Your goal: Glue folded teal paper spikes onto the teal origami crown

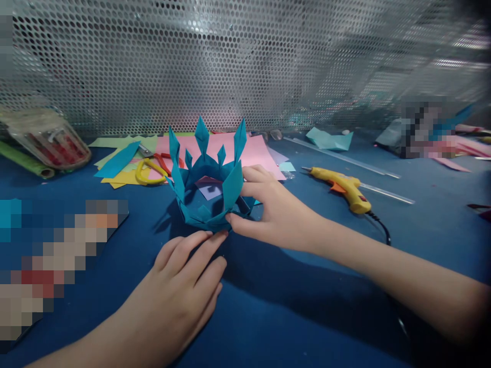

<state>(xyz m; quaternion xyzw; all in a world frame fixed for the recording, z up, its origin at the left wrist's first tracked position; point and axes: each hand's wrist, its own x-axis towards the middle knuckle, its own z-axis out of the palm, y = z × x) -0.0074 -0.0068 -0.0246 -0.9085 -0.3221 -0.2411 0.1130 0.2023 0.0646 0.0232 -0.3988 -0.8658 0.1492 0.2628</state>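
Observation:
A blue folded-paper crown stands upright on the blue tabletop, its ring built from folded pieces with pointed, diamond-shaped tips. My right hand grips its right side, thumb at the front lower band and fingers around the outside. Below the front of the crown, my left hand lies palm down with fingers stretched out. Its fingertips meet the crown's lower front edge; whether they press on it I cannot tell. Inside the ring a small pale lilac paper piece shows on the table.
Behind the crown lie pink paper, yellow-handled scissors and a blue paper leaf. A yellow glue gun with a black cord rests at right, near clear glue sticks. A jar stands at left. Perforated metal closes the back.

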